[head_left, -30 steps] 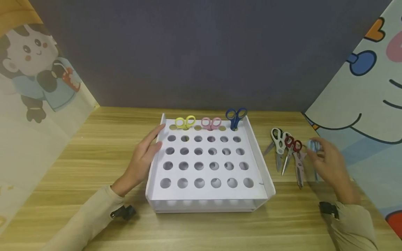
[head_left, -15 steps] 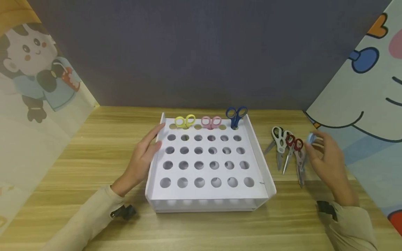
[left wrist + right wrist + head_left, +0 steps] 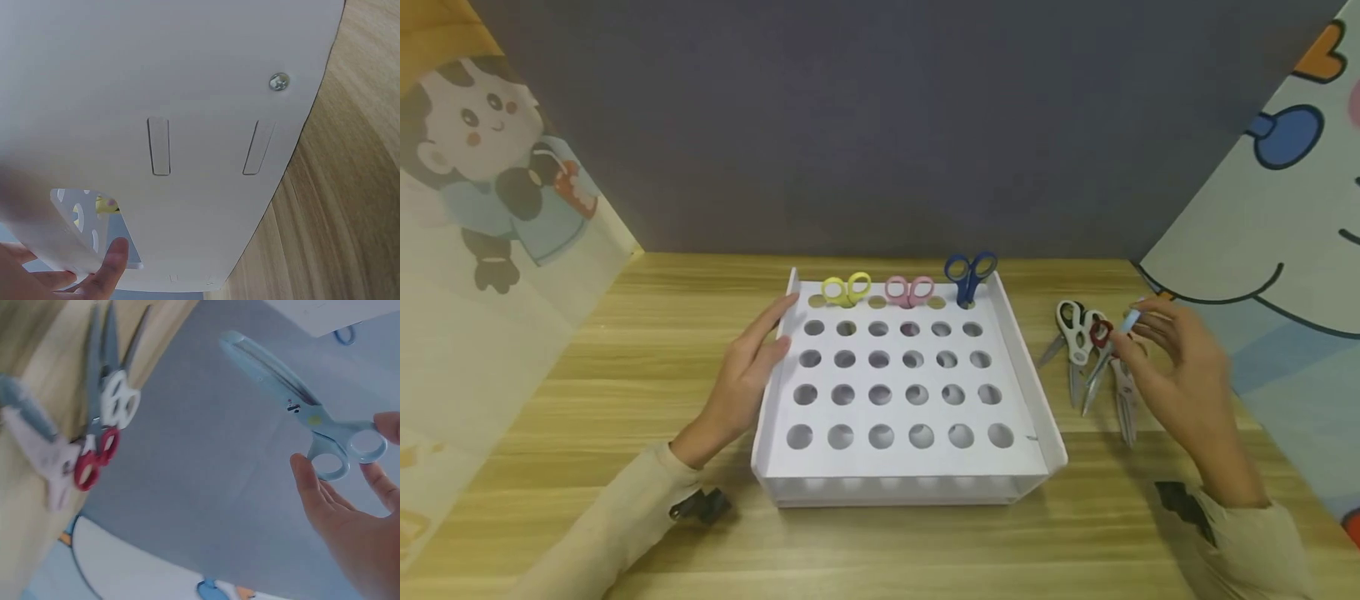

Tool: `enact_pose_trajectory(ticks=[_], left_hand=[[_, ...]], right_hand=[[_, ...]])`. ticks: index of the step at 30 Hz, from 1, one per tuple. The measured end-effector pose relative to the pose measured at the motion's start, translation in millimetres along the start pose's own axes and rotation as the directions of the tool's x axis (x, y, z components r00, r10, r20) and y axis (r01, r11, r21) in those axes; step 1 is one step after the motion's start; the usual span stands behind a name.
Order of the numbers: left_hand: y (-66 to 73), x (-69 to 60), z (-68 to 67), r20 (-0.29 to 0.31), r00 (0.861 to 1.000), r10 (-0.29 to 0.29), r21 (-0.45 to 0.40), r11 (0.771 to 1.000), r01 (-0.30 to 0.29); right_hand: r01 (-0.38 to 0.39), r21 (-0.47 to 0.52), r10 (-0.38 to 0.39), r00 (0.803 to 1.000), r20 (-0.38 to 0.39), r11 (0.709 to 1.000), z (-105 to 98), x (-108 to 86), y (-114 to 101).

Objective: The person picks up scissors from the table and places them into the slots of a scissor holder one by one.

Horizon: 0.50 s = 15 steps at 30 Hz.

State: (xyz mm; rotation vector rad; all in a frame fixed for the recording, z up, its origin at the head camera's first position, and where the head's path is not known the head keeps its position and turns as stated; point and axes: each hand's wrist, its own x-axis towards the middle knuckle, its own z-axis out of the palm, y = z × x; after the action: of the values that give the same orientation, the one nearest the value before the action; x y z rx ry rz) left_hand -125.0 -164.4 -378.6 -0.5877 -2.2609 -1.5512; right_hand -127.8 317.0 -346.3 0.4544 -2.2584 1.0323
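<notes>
My left hand (image 3: pixel 737 387) holds the left side panel of a white rack (image 3: pixel 1030 392) with rows of round holes. In the left wrist view, fingertips (image 3: pixel 117 250) lie at a cutout in that panel. Light-blue scissors (image 3: pixel 309 412) hang in the air, pinched at their handle loops by my right hand (image 3: pixel 350 537), blades pointing away from the palm. In the head view this right hand (image 3: pixel 1187 375) is above the right of the table. Yellow scissors (image 3: pixel 847 290), pink scissors (image 3: pixel 909 292) and dark-blue scissors (image 3: pixel 968 279) stand in the rack's back row, handles up.
Right of the rack, white-handled scissors (image 3: pixel 1078 333), red-handled scissors (image 3: pixel 1099 335) and pale pink scissors (image 3: pixel 1125 400) lie close together on the wooden table (image 3: pixel 925 550). A dark panel (image 3: pixel 880 133) closes the back, and patterned walls stand at both sides.
My right hand has lifted the light-blue scissors off the table and shifted slightly left, over the pile. The left hand has stayed on the rack.
</notes>
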Motion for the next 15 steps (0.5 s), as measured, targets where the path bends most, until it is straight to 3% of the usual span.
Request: enact_pose_trajectory(ticks=[9,15], left_hand=[[-0.3,0.0,1.1,0.003,1.0,0.001,-0.012,1.0,-0.001],[0.9,-0.1,1.0,0.003,1.0,-0.001,-0.016,1.0,0.002]], right_hand=[[0.129,0.015,-0.129,0.992,-0.013,0.991,3,12.0,-28],[0.231,0.108,-0.226,0.973,-0.051,0.967,7,22.8,-56]])
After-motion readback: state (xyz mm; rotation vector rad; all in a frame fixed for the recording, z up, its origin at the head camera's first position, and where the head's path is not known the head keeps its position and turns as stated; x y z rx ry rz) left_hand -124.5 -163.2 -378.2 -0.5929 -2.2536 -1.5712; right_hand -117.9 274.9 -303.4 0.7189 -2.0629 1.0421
